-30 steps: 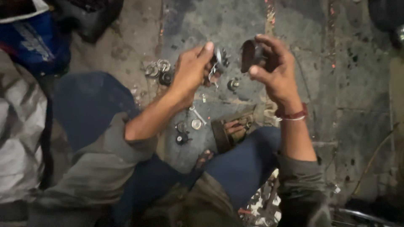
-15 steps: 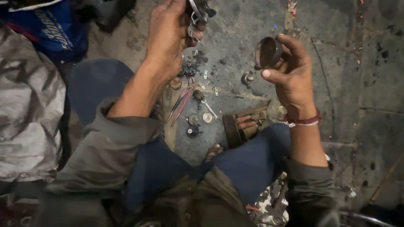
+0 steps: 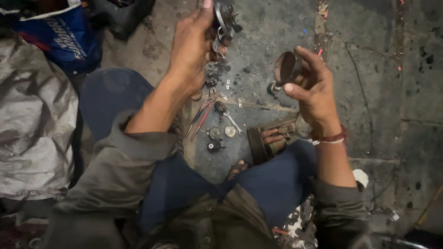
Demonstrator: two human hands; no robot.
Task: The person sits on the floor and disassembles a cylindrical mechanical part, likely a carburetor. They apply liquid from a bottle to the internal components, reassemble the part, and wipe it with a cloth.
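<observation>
The left hand (image 3: pixel 196 44) is up at the far side of the floor. Its fingers are curled tight around a small bunch of dark metal parts (image 3: pixel 224 22), with the thumb pressed on top. The right hand (image 3: pixel 314 90) is on the right. Its thumb and fingertips pinch a round dark metal cup (image 3: pixel 287 68) by its edge, tipped so the open side shows.

Below, between the knees, small things lie on the stained floor (image 3: pixel 277 27): red-handled pliers (image 3: pixel 201 115), a little silver disc (image 3: pixel 230 131) and a few dark round bits (image 3: pixel 213 146).

The cup is held only at its rim, so it could slip and drop onto the floor. The bunch looks loose, so a tiny piece could fall and get lost among the other bits.
</observation>
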